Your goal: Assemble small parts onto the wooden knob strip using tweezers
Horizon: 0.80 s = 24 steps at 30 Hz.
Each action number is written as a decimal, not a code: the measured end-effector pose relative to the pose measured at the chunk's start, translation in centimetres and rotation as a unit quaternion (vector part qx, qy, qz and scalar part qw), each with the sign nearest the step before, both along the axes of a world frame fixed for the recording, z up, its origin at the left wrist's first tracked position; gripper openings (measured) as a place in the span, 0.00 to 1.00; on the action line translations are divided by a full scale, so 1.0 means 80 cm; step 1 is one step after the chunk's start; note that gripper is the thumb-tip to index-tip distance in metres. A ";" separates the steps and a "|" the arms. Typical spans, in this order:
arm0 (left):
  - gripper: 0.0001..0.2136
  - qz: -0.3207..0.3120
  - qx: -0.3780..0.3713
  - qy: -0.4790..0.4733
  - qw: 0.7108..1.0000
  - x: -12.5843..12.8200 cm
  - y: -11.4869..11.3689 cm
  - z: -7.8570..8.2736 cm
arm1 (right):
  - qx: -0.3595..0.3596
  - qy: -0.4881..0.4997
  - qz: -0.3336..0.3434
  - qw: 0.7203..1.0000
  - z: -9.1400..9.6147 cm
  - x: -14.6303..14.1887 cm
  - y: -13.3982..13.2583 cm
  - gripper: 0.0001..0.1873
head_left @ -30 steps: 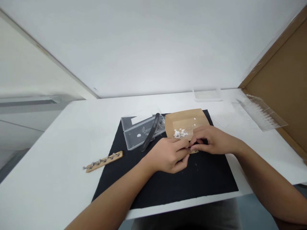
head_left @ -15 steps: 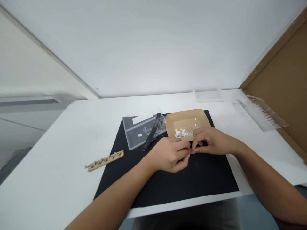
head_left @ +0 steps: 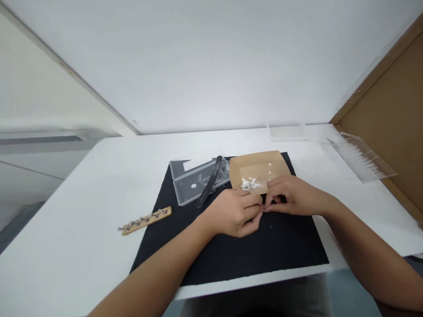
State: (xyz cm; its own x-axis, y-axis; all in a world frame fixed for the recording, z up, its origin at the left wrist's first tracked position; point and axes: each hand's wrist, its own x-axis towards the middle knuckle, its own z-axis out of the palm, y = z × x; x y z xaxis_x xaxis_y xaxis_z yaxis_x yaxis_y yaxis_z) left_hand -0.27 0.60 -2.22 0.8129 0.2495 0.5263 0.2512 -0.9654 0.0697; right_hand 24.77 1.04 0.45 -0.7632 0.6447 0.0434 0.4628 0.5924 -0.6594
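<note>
Tray (head_left: 235, 172) on the mat (head_left: 280, 248), right of the case (head_left: 183, 192) beneath the file (head_left: 211, 181), strip (head_left: 147, 221) across the mat's left edge

Bare left hand (head_left: 235, 213), bare right hand (head_left: 291, 194), bare forearms (head_left: 165, 266), dark clothing (head_left: 257, 296) (in shadow)

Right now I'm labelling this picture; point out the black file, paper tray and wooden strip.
Black file (head_left: 212, 181), head view: middle of its curved body.
Paper tray (head_left: 257, 160), head view: its far wall.
Wooden strip (head_left: 145, 223), head view: bare wood along its near edge.
</note>
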 end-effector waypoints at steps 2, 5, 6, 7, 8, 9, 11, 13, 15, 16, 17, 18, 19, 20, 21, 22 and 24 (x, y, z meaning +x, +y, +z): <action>0.07 -0.011 0.006 -0.013 1.000 -0.002 0.001 0.000 | -0.006 0.005 0.002 1.000 0.000 0.002 0.002 0.01; 0.08 -0.024 0.022 -0.056 0.998 -0.006 0.003 0.002 | -0.013 0.012 -0.001 1.000 0.001 0.003 0.003 0.03; 0.08 -0.022 0.028 -0.075 0.997 -0.007 0.004 0.003 | -0.012 0.014 -0.003 1.000 0.001 0.003 0.003 0.04; 0.08 -0.017 0.032 -0.096 0.995 -0.008 0.004 0.003 | -0.010 0.014 -0.004 1.000 0.002 0.002 0.002 0.04; 0.07 -0.007 0.036 -0.118 0.992 -0.008 0.004 0.002 | -0.007 0.017 -0.004 1.000 0.003 0.002 0.002 0.04; 0.07 0.006 0.040 -0.139 0.990 -0.008 0.005 0.002 | -0.002 0.019 -0.003 1.000 0.003 0.002 0.001 0.05; 0.06 0.038 0.047 -0.174 0.983 -0.008 0.006 -0.001 | 0.014 0.024 -0.004 1.000 0.004 0.001 -0.001 0.07; 0.05 0.070 0.049 -0.196 0.977 -0.007 0.007 -0.003 | 0.031 0.025 -0.008 0.999 0.003 0.000 -0.003 0.09; 0.04 0.091 0.044 -0.206 0.973 -0.007 0.009 -0.005 | 0.044 0.024 -0.007 0.999 0.001 0.000 -0.005 0.11; 0.04 0.093 0.043 -0.205 0.973 -0.007 0.010 -0.005 | 0.045 0.026 -0.004 0.999 0.000 -0.001 -0.005 0.12; 0.04 0.091 0.042 -0.201 0.974 -0.007 0.010 -0.006 | 0.045 0.028 0.000 0.999 -0.001 -0.001 -0.006 0.13; 0.04 0.088 0.043 -0.198 0.975 -0.007 0.011 -0.006 | 0.046 0.030 0.003 0.998 -0.002 -0.002 -0.006 0.13; 0.03 0.085 0.045 -0.196 0.976 -0.007 0.011 -0.006 | 0.046 0.032 0.005 0.998 -0.002 -0.002 -0.006 0.13; 0.03 0.083 0.046 -0.196 0.976 -0.008 0.011 -0.006 | 0.047 0.033 0.007 0.998 -0.002 -0.003 -0.006 0.12; 0.03 0.083 0.048 -0.198 0.976 -0.008 0.011 -0.006 | 0.048 0.033 0.006 0.998 -0.002 -0.003 -0.006 0.11; 0.03 0.084 0.048 -0.200 0.975 -0.008 0.011 -0.006 | 0.049 0.032 0.006 0.998 -0.001 -0.003 -0.005 0.10; 0.03 0.083 0.050 -0.197 0.976 -0.008 0.010 -0.005 | 0.044 0.030 0.009 0.999 0.000 -0.003 -0.005 0.10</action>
